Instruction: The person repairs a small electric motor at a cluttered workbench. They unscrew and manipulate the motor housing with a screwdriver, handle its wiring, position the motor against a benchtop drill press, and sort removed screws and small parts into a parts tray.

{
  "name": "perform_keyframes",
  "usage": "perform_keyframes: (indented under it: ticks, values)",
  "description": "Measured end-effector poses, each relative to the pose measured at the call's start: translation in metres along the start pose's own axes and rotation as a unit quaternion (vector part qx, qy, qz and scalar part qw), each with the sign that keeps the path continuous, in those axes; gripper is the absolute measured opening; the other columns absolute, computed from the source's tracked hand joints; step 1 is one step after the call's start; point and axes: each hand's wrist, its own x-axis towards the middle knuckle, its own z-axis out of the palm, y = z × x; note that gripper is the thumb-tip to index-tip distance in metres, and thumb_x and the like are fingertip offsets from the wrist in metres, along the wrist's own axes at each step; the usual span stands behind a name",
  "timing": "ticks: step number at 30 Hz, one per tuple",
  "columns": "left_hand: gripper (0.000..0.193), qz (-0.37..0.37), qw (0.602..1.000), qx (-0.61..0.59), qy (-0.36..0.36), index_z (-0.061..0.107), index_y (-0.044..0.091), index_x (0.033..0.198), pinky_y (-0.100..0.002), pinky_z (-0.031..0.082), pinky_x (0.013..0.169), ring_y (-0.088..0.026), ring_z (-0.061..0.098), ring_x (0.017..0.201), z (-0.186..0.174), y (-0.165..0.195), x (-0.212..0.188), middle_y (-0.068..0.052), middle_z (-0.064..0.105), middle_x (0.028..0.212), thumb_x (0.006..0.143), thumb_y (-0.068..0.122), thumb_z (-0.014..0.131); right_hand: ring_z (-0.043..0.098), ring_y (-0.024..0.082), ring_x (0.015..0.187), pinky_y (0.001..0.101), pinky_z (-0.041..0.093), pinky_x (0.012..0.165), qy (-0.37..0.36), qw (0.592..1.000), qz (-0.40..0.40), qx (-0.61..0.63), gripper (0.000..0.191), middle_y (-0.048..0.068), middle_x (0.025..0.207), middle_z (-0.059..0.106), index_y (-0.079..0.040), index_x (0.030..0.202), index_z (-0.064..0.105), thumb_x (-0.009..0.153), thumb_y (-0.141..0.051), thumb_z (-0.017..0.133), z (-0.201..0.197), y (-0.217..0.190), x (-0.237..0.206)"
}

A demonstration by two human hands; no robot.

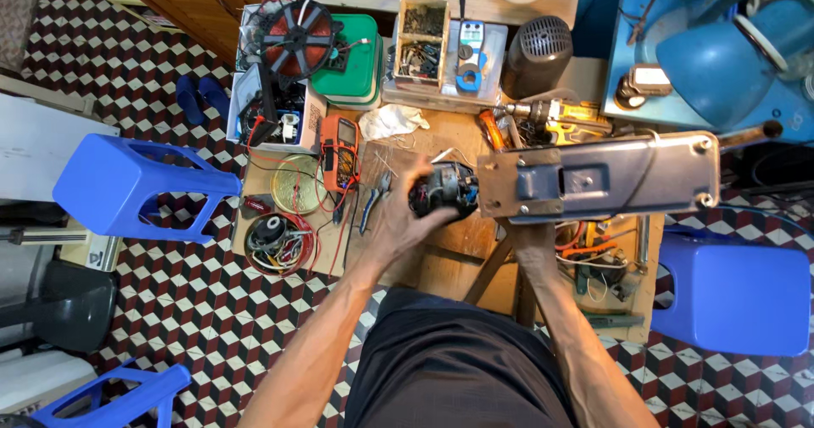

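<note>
We've got a dark round motor [443, 189] with copper windings showing, sat sideways right at the fingertips of our left hand [398, 218]. It butts straight against a long grey-blue metal housing [606, 176] with a bare plate end, lying flat just above our right hand [530, 237], stretching off to the right.

Floor [195, 301] is tiled w/ a red, black & white cube pattern, running all round the bench. Low wooden worktable [441, 263] in the middle, crowded w/ clutter. Blue plastic stool [127, 186] tipped on its side at left, another blue stool [733, 297] at right, a third [119, 398] at bottom left. Pair of blue slippers [202, 96] on the tiles. Big blue machine [721, 47] top right. Light is even, daytime-like.
</note>
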Motion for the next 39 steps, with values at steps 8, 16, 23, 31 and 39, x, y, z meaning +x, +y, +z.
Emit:
perform_keyframes:
  ticks: [8, 16, 23, 31, 39]
  values:
    - [0.137, -0.052, 0.994, 0.0, -0.093, 0.02, 0.001, 0.159, -0.046, 0.028, 0.125, -0.038, 0.034, 0.151, -0.021, -0.084, 0.013, -0.025, 0.036, 0.16, 0.054, 0.044, 0.097, 0.06, 0.023, 0.119, 0.0399, 0.05, 0.099, -0.068, 0.99, 0.009, -0.121, 0.042, 0.008, 0.132, 0.062, -0.007, 0.136, 0.059, 0.096, -0.014, 0.068, 0.02, 0.022, -0.009]
    - [0.095, 0.047, 0.996, -0.003, -0.078, 0.04, 0.007, 0.152, -0.041, 0.038, 0.126, -0.034, 0.046, 0.15, -0.022, -0.122, 0.051, -0.017, 0.051, 0.155, 0.073, 0.026, 0.089, 0.06, 0.014, 0.101, 0.0307, 0.052, 0.087, 0.027, 0.957, 0.228, 0.18, 0.036, 0.002, 0.117, 0.064, -0.004, 0.129, 0.061, 0.095, -0.011, 0.072, 0.03, -0.064, 0.022]
    - [0.091, 0.088, 0.994, 0.014, -0.066, 0.047, 0.005, 0.146, -0.044, 0.038, 0.12, -0.038, 0.045, 0.143, -0.028, -0.132, 0.055, -0.019, 0.052, 0.15, 0.068, 0.023, 0.09, 0.065, 0.014, 0.104, 0.0291, 0.054, 0.092, 0.044, 0.949, 0.265, 0.163, 0.032, 0.003, 0.115, 0.068, -0.004, 0.122, 0.066, 0.091, -0.008, 0.073, 0.056, -0.094, 0.043]
    - [0.094, 0.118, 0.99, 0.003, -0.075, 0.053, 0.011, 0.139, -0.048, 0.038, 0.121, -0.038, 0.046, 0.144, -0.039, -0.101, 0.066, -0.011, 0.058, 0.142, 0.058, 0.031, 0.097, 0.065, 0.016, 0.097, 0.0311, 0.054, 0.083, 0.09, 0.947, 0.247, 0.182, 0.032, 0.006, 0.112, 0.068, -0.003, 0.123, 0.067, 0.092, -0.007, 0.072, 0.042, -0.115, 0.043]
    - [0.088, 0.188, 0.979, 0.017, -0.079, 0.05, 0.012, 0.143, -0.044, 0.039, 0.127, -0.033, 0.043, 0.151, -0.08, -0.015, 0.065, -0.008, 0.056, 0.149, 0.067, 0.014, 0.094, 0.065, 0.022, 0.12, 0.0387, 0.052, 0.108, 0.164, 0.852, 0.298, 0.399, 0.042, 0.01, 0.126, 0.069, -0.004, 0.134, 0.059, 0.093, -0.005, 0.064, 0.014, -0.119, -0.002]
